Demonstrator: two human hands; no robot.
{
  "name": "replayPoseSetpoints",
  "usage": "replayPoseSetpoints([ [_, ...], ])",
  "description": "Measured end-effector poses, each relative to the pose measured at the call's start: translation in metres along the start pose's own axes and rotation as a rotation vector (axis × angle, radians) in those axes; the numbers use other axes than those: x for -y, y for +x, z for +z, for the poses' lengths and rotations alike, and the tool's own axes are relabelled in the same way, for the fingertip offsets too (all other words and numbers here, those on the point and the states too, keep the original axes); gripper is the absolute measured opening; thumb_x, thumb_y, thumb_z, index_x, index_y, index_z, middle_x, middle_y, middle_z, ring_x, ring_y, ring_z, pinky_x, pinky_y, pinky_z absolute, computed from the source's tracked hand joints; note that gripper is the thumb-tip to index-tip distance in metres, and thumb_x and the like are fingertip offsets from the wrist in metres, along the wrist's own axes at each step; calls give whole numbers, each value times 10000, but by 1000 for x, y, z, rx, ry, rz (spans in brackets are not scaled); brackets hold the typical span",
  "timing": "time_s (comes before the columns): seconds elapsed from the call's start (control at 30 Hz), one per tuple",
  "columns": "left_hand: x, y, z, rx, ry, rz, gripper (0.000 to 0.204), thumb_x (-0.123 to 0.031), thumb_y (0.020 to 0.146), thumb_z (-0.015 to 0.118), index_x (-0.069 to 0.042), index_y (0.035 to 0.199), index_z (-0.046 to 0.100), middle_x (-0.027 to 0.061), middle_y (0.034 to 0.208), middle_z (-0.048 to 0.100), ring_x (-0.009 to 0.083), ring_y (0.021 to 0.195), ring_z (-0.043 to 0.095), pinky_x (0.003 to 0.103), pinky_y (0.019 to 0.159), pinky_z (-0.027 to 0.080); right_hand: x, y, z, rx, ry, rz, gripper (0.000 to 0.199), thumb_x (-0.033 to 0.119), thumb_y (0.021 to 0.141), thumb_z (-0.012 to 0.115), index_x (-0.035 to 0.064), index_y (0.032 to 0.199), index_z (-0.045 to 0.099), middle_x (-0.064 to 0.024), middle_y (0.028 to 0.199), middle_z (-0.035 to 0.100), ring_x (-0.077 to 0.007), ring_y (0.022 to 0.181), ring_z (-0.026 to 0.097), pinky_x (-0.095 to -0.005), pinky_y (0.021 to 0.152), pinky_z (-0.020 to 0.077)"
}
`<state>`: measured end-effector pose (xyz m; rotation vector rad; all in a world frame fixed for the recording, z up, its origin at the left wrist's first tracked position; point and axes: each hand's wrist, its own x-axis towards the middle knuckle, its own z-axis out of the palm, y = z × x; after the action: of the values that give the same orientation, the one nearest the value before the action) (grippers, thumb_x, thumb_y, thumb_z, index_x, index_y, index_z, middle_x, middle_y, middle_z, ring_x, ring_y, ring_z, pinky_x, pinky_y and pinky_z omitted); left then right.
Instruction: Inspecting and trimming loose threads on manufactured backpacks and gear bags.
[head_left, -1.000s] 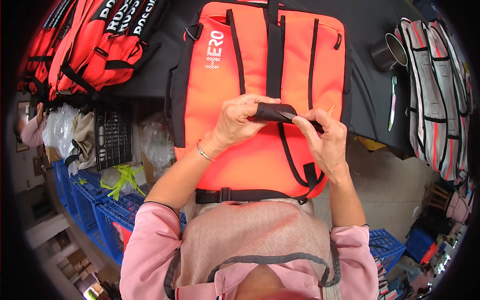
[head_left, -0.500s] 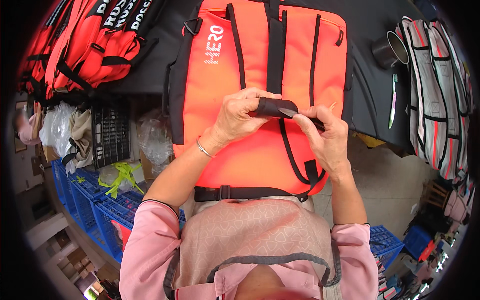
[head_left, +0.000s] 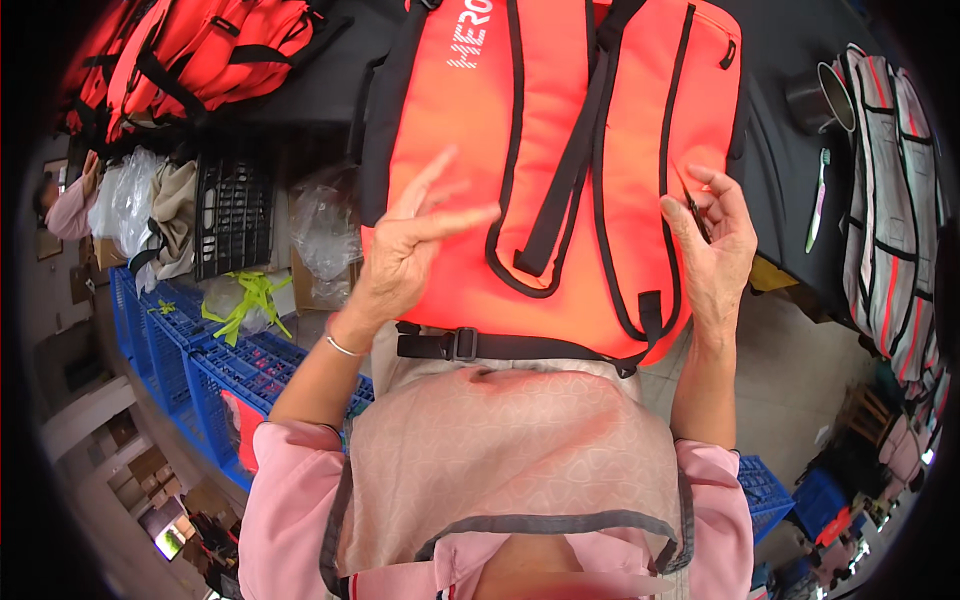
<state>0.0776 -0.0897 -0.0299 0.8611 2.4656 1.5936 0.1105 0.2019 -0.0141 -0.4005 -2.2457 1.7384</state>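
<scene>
Orange backpack [head_left: 560,150] lies on dark tabletop [head_left: 780,150], near end hanging off the edge. Left hand [head_left: 405,250] lifted, fingers spread, holding nothing. Right hand [head_left: 712,250] pinches a thin strap [head_left: 693,205] at pack's right side. Risk: strap slips, w/ only a fingertip grip.

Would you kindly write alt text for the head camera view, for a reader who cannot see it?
Seen from above, a person in pink sleeves works over an orange backpack with black straps on a dark table. The left hand is lifted open above it; the right hand pinches something small and dark at its edge.
</scene>
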Motion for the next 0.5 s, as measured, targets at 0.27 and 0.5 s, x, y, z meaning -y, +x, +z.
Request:
replayPoseSetpoints([
  [0.27, -13, 13, 35, 390, -593, -878, 380, -284, 987, 552, 31, 1199, 548, 66, 928, 647, 110, 672, 664, 234, 526, 573, 17, -10, 44, 567, -525, -694, 393, -39, 708, 666, 93, 1077, 684, -64, 1065, 674, -198, 976, 652, -325, 730, 537],
  [0.5, 15, 51, 47, -79, -472, -360, 231, -204, 984, 577, 0, 905, 651, -87, 690, 426, 10, 630, 327, 221, 520, 289, 51, -38, -11, 691, -912, -322, 218, 144, 697, 739, 86, 899, 679, -69, 888, 692, -269, 758, 665, -361, 585, 504],
])
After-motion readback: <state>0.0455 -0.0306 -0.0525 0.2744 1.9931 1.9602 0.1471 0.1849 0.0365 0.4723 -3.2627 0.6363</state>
